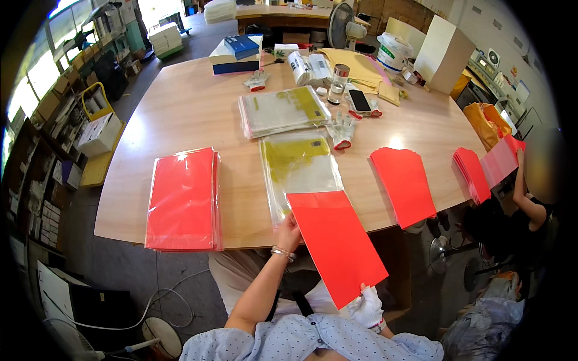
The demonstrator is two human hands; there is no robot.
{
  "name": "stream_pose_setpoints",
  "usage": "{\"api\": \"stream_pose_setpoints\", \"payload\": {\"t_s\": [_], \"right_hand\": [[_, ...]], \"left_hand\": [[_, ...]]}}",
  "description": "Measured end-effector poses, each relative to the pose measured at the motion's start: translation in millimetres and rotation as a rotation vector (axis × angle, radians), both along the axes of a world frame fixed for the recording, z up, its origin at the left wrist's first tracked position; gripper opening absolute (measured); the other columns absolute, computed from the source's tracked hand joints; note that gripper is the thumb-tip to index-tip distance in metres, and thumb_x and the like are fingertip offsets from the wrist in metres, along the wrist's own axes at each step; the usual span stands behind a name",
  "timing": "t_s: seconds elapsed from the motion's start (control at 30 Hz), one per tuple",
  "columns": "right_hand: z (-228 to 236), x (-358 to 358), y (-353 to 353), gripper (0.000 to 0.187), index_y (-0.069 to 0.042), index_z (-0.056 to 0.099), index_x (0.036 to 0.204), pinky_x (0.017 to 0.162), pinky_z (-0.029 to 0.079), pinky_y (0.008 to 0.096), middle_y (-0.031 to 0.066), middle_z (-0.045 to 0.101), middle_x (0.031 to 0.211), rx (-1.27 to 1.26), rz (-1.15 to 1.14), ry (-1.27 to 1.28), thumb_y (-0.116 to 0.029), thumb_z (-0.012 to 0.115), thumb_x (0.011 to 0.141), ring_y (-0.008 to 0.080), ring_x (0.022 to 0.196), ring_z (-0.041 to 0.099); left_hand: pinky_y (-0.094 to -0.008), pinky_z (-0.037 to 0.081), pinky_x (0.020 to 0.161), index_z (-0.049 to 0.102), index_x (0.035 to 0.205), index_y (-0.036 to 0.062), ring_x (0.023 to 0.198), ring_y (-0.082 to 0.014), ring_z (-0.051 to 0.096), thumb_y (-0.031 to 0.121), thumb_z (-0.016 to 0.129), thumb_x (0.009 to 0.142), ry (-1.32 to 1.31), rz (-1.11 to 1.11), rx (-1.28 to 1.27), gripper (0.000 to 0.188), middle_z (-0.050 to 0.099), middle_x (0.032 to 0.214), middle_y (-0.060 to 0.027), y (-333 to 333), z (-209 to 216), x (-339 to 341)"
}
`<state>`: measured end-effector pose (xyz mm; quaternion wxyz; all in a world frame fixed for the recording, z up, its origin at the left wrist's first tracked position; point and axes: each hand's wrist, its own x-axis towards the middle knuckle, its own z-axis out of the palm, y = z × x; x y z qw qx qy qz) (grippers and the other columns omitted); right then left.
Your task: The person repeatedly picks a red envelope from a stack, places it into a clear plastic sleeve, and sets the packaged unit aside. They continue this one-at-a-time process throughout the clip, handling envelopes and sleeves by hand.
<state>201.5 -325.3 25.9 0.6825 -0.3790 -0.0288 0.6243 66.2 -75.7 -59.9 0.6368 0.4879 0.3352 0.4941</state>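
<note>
A red sheet (338, 246) slants from the table's front edge down toward my lap, its far end lying over a clear plastic bag (313, 174) with a gold-green print. My bare left hand (289, 233) is closed at the bag's near edge, against the sheet's left side; its fingertips are partly hidden. At the sheet's lower corner, my right hand (365, 307), in a white glove with bare fingertips, pinches the red sheet. Behind lies a stack of similar bags (283, 111). To the left is a pile of red sheets in clear bags (182, 201).
Fanned red sheets (404, 185) and a smaller red stack (471, 174) lie right, near a co-worker's arm (525, 192) holding red sheets. Farther back are a glass bottle (338, 84), a phone (360, 101), work gloves (342, 129), boxes (236, 57) and a fan (341, 27).
</note>
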Motion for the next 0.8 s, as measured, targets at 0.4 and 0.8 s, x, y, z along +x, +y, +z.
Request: {"api": "stream_pose_setpoints", "payload": {"t_s": [0.4,0.8], "right_hand": [[-39,-2,62,0.019,-0.003,0.05,0.106,0.079,0.047,0.0355,0.0144,0.055,0.105,-0.02,0.211,-0.407,-0.018,0.043,0.095,0.0259,0.09,0.056],[-51,2,108,0.012,-0.003,0.054,0.092,0.064,0.049,0.0341,0.0096,0.059,0.083,0.078,0.511,-1.125,-0.014,0.054,0.086,0.0247,0.07,0.059]], "left_hand": [[-0.0296,0.051,0.066,0.055,0.114,0.0039,0.081,-0.0175,0.062,0.014,0.053,0.089,0.182,-0.068,0.045,0.027,0.064,0.095,-0.0085,-146,-141,31],[-0.0296,0.046,0.08,0.053,0.118,0.0015,0.1,-0.0171,0.057,0.023,0.051,0.092,0.017,-0.105,-0.492,0.034,0.059,0.113,-0.0086,-99,-63,-53]]}}
